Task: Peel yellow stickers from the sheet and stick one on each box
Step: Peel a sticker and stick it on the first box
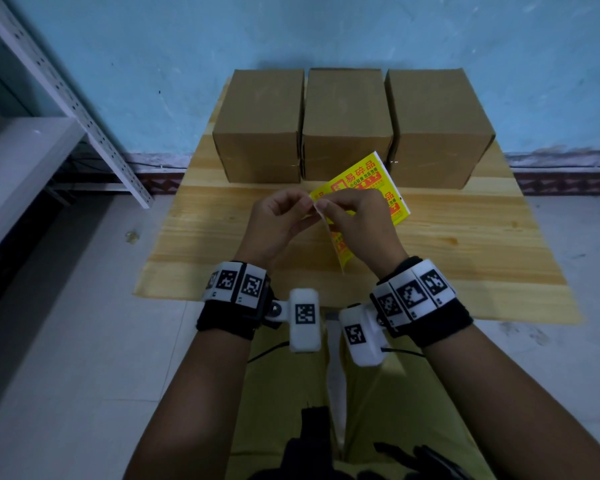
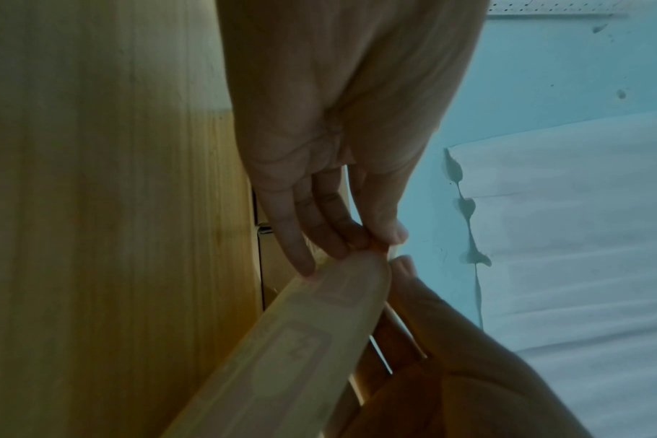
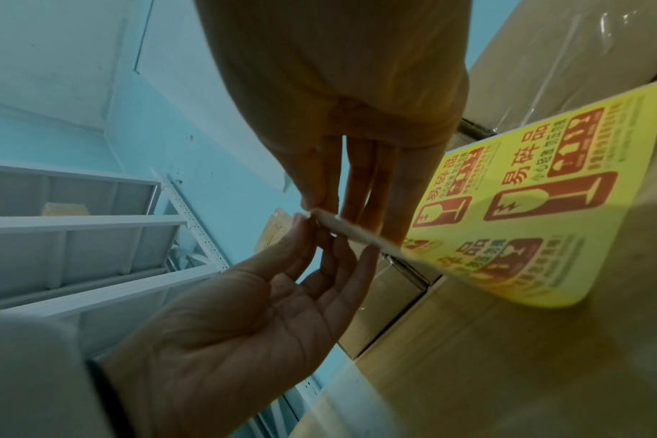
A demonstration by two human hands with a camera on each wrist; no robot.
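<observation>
Head view, left hand (image 1: pixel 278 223) and right hand (image 1: pixel 361 220) pinching glossy yellow sticker sheet (image 1: pixel 361 181), plain cardboard boxes (image 1: pixel 347 126)

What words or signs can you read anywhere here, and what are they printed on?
"易碎品": large red characters on each sticker of the yellow sticker sheet held up in both hands.
"小心轻放 勿压勿摔": smaller line under it, only just readable.
Broken wine glass sign: red panel beside the characters.
Finer print along the sticker edges: too small to read.
Wristband markers: black-and-white coded squares, no words.
Cardboard boxes: no print visible.
</observation>
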